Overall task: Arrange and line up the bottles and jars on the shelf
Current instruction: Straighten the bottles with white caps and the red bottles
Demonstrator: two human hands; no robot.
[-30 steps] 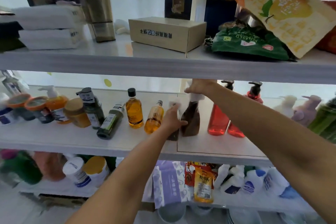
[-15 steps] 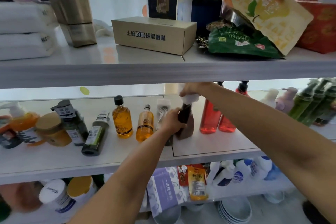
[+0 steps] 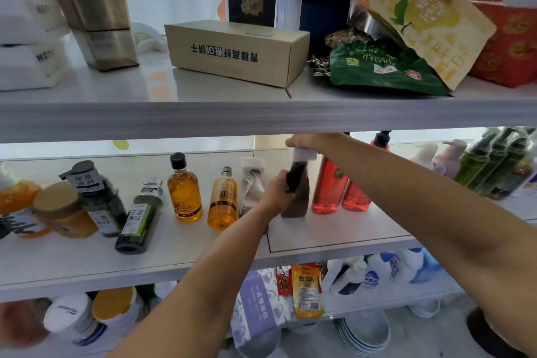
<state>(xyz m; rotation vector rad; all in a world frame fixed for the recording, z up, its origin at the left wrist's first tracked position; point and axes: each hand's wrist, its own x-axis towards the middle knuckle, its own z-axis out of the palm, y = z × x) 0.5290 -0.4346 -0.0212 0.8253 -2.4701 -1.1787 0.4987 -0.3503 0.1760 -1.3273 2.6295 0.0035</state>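
A brown bottle with a white cap stands on the middle shelf. My left hand grips its neck and body. My right hand rests on its white cap from above. Left of it stand a grey white-capped bottle, a small amber bottle and a black-capped amber bottle. Two red pump bottles stand directly to the right. A dark green bottle lies on its side further left, by a dark flip-cap bottle and a honey jar.
Green bottles and pale pump bottles fill the shelf's right end. The upper shelf holds a cardboard box, snack bags and white packs. Below are pouches, jars, white spray bottles and stacked bowls.
The view has shifted right and closer. Both hands stay on the brown bottle, which has been tipped more upright beside the red bottles.
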